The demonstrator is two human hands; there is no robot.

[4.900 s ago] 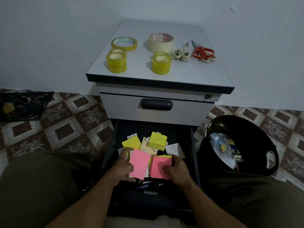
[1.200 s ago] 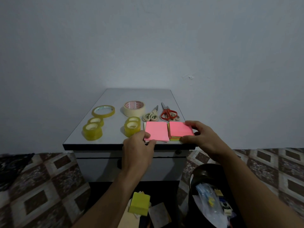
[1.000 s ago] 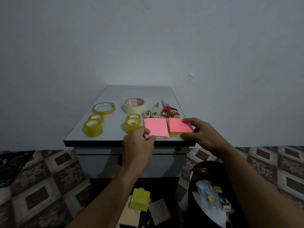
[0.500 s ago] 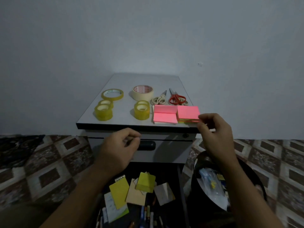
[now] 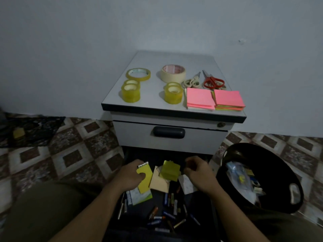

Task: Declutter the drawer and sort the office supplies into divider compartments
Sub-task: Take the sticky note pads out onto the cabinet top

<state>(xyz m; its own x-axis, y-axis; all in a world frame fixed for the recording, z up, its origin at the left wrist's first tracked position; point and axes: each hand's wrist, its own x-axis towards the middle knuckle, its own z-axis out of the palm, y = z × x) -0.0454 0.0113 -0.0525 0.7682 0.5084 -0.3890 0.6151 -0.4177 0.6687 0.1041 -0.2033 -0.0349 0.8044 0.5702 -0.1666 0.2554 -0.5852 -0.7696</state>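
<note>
the lower drawer (image 5: 157,199) of a small grey cabinet stands pulled out between the person's knees. the left hand (image 5: 130,177) holds a yellow note sheet (image 5: 145,182) at the drawer's back left: the thumb is curled over its left edge, the other fingers are hidden beneath, and a small metal clip (image 5: 143,165) sits on its top edge. the right hand (image 5: 199,175) hangs over the drawer's back right with its fingers curled inward and nothing visible between them.

between the 2 hands a yellow-green sticky pad (image 5: 169,172) lies tilted on a tan pad (image 5: 160,183), and a white pad (image 5: 187,186) lies just under the right hand. a white and green pad (image 5: 140,196) lies partly under the yellow note sheet. nearer the person, batteries (image 5: 168,200) and pens lie loose on the dark drawer floor.

on the bench (image 5: 174,59), which is the cabinet's top, 2 pink sticky pads sit side by side at the front right: the left pink pad (image 5: 200,98) and the right pink pad (image 5: 228,97), which tops yellow-green layers. behind them lie cream scissors (image 5: 191,82) and red scissors (image 5: 213,82). to the left stand a masking tape roll (image 5: 173,73), a flat yellow tape ring (image 5: 138,74) and 2 stacks of clear tape (image 5: 130,92) (image 5: 173,93).

the upper drawer is closed, showing its dark handle (image 5: 168,132). a black bin (image 5: 272,172) with wrappers in it stands on the tiled floor (image 5: 70,149) just right of the open drawer.
</note>
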